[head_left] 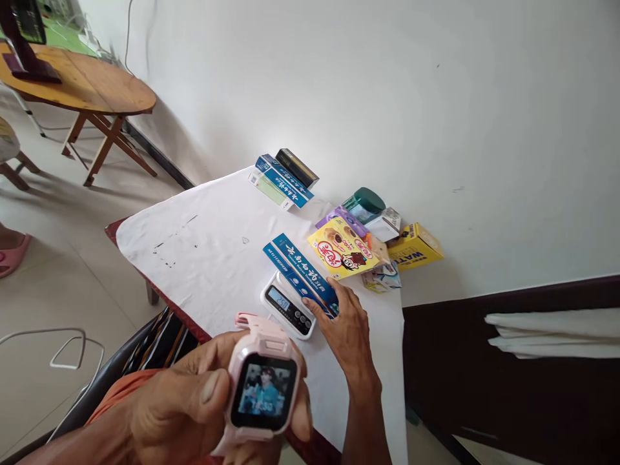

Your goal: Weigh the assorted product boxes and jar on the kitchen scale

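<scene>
Close to the camera, my left hand (179, 394) grips a pink smartwatch (264, 387), thumb along its side and fingers behind it. The watch's lit screen faces me and shows a picture with dim digits. Beyond it, my right hand (346, 323) has its thumb and fingers around the near end of a blue toothpaste box (295, 268). That box lies on or just over a small white digital scale (305, 332), whose platform is mostly hidden. Digits are lit on the scale's display, and its round buttons are uncovered.
On the white-covered table (213, 239), a yellow snack box (343, 247), a green-lidded jar (365, 203) and a yellow carton (417, 245) cluster at right. Another blue toothpaste box (285, 181) lies by a dark box (297, 166). A round wooden table (97, 84) stands far left.
</scene>
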Motion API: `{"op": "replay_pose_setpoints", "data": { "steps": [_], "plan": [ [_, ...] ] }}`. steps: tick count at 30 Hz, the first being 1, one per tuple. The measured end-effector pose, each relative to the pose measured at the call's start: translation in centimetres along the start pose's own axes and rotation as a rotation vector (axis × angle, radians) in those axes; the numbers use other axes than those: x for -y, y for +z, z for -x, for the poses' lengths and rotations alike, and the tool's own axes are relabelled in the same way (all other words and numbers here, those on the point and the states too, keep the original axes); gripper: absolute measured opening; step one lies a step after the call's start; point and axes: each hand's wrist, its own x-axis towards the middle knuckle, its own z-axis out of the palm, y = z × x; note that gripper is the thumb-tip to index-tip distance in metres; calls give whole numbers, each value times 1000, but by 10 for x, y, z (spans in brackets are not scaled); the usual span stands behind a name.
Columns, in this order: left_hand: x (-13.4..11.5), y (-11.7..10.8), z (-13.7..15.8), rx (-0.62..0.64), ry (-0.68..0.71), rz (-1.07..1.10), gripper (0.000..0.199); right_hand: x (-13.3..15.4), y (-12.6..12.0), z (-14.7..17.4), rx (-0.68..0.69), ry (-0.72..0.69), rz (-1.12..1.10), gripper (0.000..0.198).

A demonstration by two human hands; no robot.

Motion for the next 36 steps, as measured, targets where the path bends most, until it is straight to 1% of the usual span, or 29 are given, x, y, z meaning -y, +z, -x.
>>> {"op": "replay_pose_setpoints", "data": {
  "steps": [6, 10, 13, 16, 19, 24, 27, 28, 30, 33, 34, 36],
  "plan": [
    [-8, -23, 14, -85, 66, 18, 44, 4, -2, -1, 2, 22, 39, 72],
    [-15, -29, 16, -49, 100, 53, 40, 5, 0, -3, 12, 37, 16, 69],
    [-19, -28, 16, -20, 105, 84, 41, 4, 1, -4, 4, 43, 7, 70],
    [-22, -24, 15, 21, 74, 91, 46, 3, 1, -3, 4, 61, 26, 76],
    [-25, -19, 13, 41, 87, 112, 51, 2, 2, -2, 12, 70, 39, 79],
    [-27, -15, 8, 21, 103, 127, 55, -2, 4, -4, 8, 56, 24, 77],
    [-26, -14, 11, 17, 83, 131, 54, -1, 3, -5, -8, 62, 15, 73],
    [-25, -14, 14, -22, 59, 113, 51, 1, 2, -5, -10, 66, 3, 70],
    [-25, -21, 21, -95, 68, 65, 43, 5, 1, -5, -2, 71, -26, 61],
    [-28, -42, 25, -152, 101, 65, 38, 11, -1, -4, -5, 70, -19, 50],
    [-29, -50, 25, -159, 110, 67, 35, 13, -2, -3, -16, 68, -9, 48],
    [-32, -62, 22, -164, 123, 84, 35, 15, -7, 1, -49, 66, -9, 47]
  ]
}}
